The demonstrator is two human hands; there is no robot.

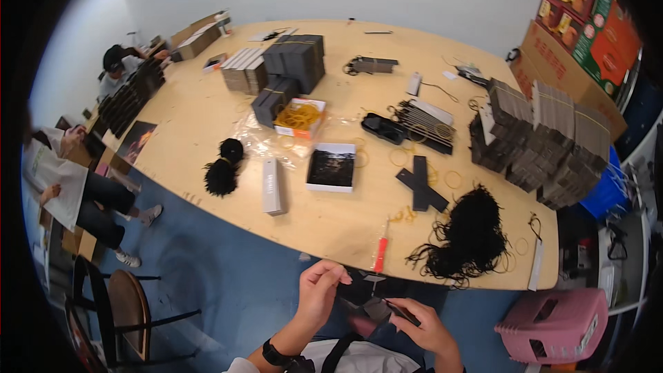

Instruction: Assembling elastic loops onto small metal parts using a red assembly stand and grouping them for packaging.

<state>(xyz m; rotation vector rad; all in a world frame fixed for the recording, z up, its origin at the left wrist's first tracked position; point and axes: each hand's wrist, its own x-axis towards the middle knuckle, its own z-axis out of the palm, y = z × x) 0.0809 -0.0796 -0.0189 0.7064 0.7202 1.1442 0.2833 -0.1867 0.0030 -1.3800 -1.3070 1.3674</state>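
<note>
A thin dark strip [402, 312] is pinched in the grip of the right hand [423, 328], the fingers closed around its near end, low in the view and just off the near edge of the surface [345, 224]. The left hand [319, 291] is raised just beside it, its fingertips [340, 278] drawn together as if pinching something too small to be made out; a dark wristband is worn on that forearm. Between the two grips, small dark pieces are seen against the lap, but they cannot be told apart.

Just beyond the grips, an orange-handled tool [380, 254] is laid at the surface's edge. Further out and to the right of the grips, a tangled heap of black cords [469, 235] is spread, with a dark cross-shaped piece [421, 185] behind it. Straight ahead, a white-edged box with a dark picture [331, 167] and a slim white carton [273, 185] are set, and a black tassel bundle [222, 167] is lying to the left. Farther off, a tray of yellow rubber bands [298, 117] and stacks of dark grey boxes [293, 62] are ranged. Far right, banded stacks of cards [545, 141] are piled. At the far left, other people [76, 186] are seated.
</note>
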